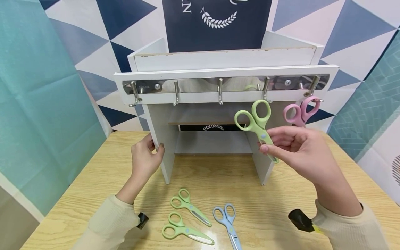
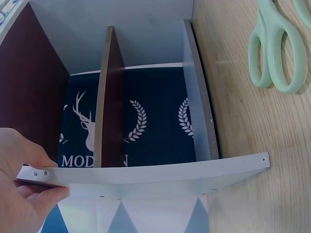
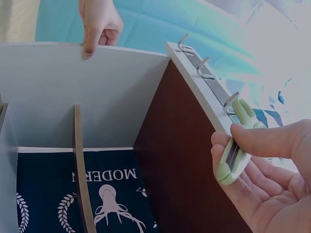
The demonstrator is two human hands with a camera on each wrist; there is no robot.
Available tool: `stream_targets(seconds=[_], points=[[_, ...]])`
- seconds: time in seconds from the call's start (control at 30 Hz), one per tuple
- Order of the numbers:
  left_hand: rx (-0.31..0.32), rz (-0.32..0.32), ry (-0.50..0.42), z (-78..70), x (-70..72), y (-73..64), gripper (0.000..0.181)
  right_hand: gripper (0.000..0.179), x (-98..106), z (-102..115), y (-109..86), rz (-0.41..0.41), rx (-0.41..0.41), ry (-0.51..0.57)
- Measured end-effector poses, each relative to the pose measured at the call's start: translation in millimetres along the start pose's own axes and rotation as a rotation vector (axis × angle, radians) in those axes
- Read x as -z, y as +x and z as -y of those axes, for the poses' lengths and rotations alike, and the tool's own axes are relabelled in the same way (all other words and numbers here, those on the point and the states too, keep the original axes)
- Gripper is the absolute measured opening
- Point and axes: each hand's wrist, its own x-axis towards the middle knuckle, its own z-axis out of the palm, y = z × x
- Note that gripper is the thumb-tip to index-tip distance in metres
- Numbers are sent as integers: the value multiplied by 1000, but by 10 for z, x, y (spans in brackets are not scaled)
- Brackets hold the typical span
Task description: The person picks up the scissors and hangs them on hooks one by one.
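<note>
My right hand [image 1: 300, 149] pinches a pair of green scissors [image 1: 258, 126] by the blades, handle loops up, close to a hook of the metal hook rail [image 1: 200, 85]. In the right wrist view the green handle [image 3: 244, 114] overlaps that hook. Pink scissors [image 1: 299, 113] hang from the rightmost hook, partly hidden behind the right hand. With thumb and fingers my left hand [image 1: 146, 154] grips the left side panel of the white shelf unit [image 1: 156, 128]. Two more green scissors [image 1: 191, 207] and blue scissors [image 1: 227, 222] lie on the table in front.
The shelf unit stands on a wooden table [image 1: 100, 173], its inner shelf [image 1: 212, 142] between the side panels. Several bare hooks [image 1: 176, 92] line the rail to the left. A patterned backdrop [image 1: 87, 38] rises behind, with teal cloth [image 1: 37, 86] at the left.
</note>
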Motion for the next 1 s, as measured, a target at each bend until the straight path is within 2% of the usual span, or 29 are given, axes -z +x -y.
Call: stream_targets(seconds=[0.33, 0.57, 0.77, 1.0], points=[[-5, -5, 14, 7, 3, 8, 29, 28, 10, 20, 18, -9, 19, 76], [-16, -10, 10, 8, 1, 12, 29, 23, 3, 60, 11, -24, 11, 48], [-13, -6, -2, 5, -1, 2, 30, 23, 11, 57, 14, -31, 14, 83], [-9, -9, -3, 3, -3, -1, 28, 27, 20, 14, 21, -43, -29, 35]])
